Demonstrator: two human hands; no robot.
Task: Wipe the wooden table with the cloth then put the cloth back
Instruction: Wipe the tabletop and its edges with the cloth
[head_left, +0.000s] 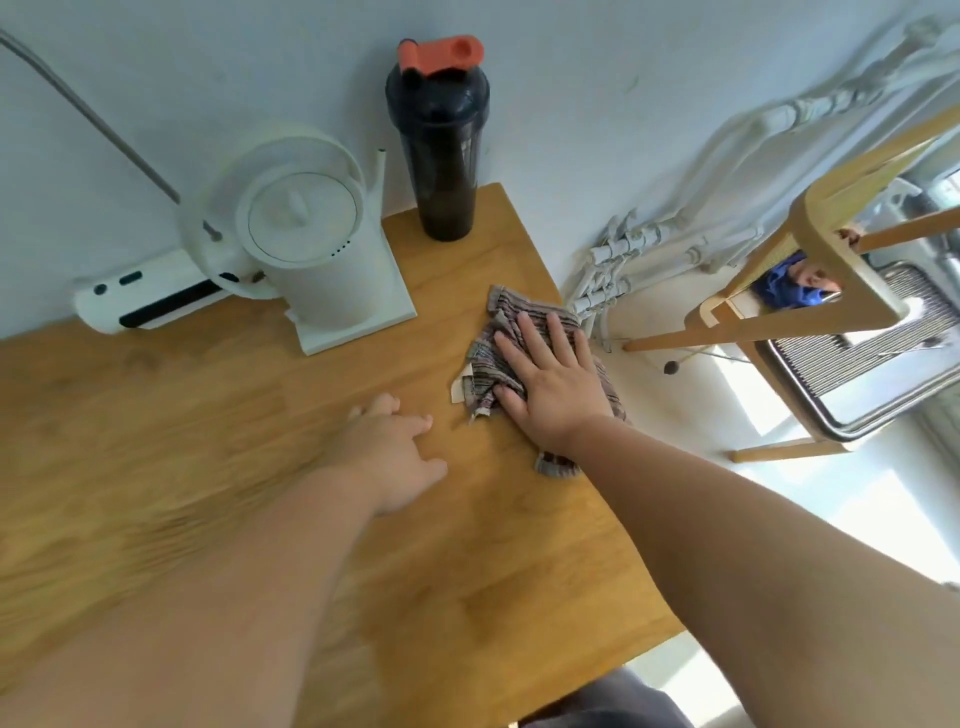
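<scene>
A striped grey-brown cloth (501, 322) lies crumpled near the right edge of the wooden table (208, 415). My right hand (545, 379) lies flat on top of the cloth, fingers straight and spread, pressing it onto the wood. My left hand (389, 452) rests on the bare table just left of the cloth, fingers spread and loosely bent, holding nothing. Part of the cloth is hidden under my right palm.
A white kettle on its base (322, 260) and a white fan (218, 223) stand at the back. A black shaker bottle with an orange lid (441, 145) stands by the wall. A white power strip (140, 301) lies at the back left. A wooden chair (831, 260) stands right of the table.
</scene>
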